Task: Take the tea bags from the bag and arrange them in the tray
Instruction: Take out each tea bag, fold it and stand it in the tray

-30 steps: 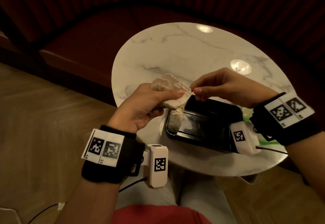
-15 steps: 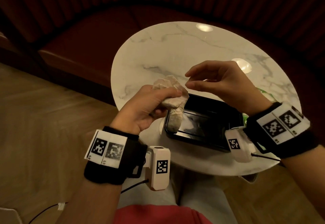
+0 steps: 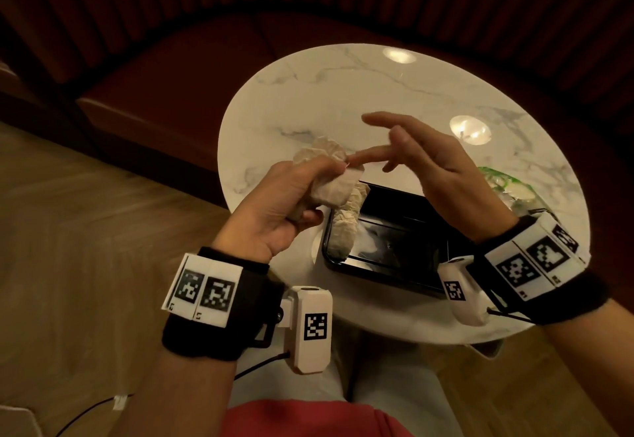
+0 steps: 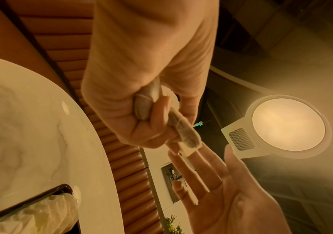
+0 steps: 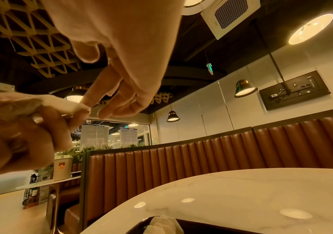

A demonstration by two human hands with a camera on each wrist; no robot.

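My left hand (image 3: 291, 193) grips a bunch of pale tea bags (image 3: 331, 186) above the left end of the black tray (image 3: 404, 270); the bunch (image 4: 183, 131) sticks out of the fist in the left wrist view. My right hand (image 3: 429, 162) hovers just right of it, fingers spread, one fingertip (image 5: 86, 99) touching the bunch's edge (image 5: 61, 101). A row of tea bags (image 3: 344, 230) stands along the tray's left wall. The crumpled clear bag with green print (image 3: 507, 189) lies on the table behind my right wrist.
The tray sits near the front edge of a round white marble table (image 3: 343, 93). A dark red padded bench (image 3: 171, 76) curves round behind it. Wooden floor (image 3: 85, 230) lies to the left. My lap is under the table's front edge.
My right hand let go of its pinch at the bunch, lifted a little and spread its fingers. My left hand kept its grip on the tea bags.
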